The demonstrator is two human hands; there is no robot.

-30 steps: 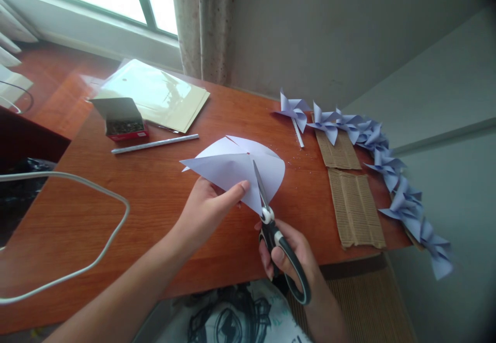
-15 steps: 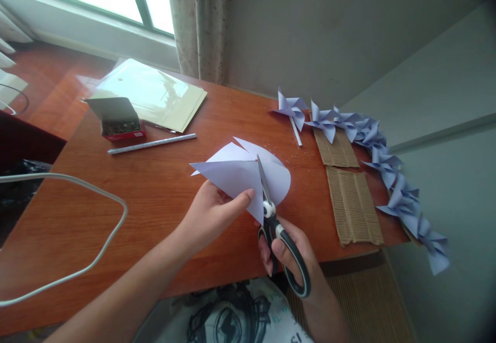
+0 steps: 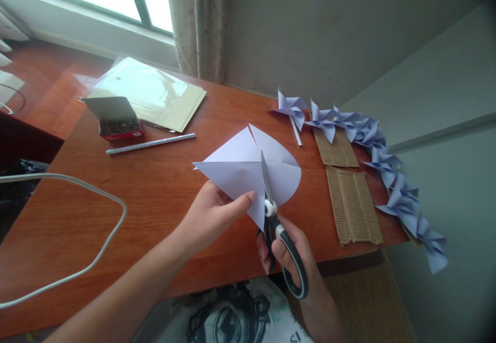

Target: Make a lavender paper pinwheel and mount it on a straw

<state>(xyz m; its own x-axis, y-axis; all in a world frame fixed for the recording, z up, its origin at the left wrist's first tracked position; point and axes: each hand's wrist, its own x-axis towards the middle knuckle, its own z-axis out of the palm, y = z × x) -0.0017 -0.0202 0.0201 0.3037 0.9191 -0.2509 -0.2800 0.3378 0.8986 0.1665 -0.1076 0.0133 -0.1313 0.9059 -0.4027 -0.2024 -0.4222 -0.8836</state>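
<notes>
The person is in the middle of cutting a sheet of pale lilac paper (image 3: 240, 170), held in the air just above the near edge of the desk (image 3: 155, 193). The left hand (image 3: 211, 214) is closed on the paper's near corner, thumb on top and fingers under it, keeping the sheet stretched toward the blades. The right hand (image 3: 289, 252) is closed through the black-and-white handles of the scissors (image 3: 271, 211), and the blades reach up from the paper's near point toward its middle; they look nearly shut along the cut. Other slits already show in the sheet, 1 of them opening at its far edge, so this looks like a later cut of a set running from the corners toward the centre. The cut appears to call for stopping short of the middle so the flaps stay joined, and then for turning the sheet in the left hand if an uncut corner remains. Along the right edge of the desk lies a row of finished paper pinwheels (image 3: 382, 154), beside 2 pieces of corrugated cardboard (image 3: 352, 203). Toward the far left corner sit an open box of pins (image 3: 118, 125), a white stick (image 3: 151, 143) and a stack of cream sheets (image 3: 155, 92).
</notes>
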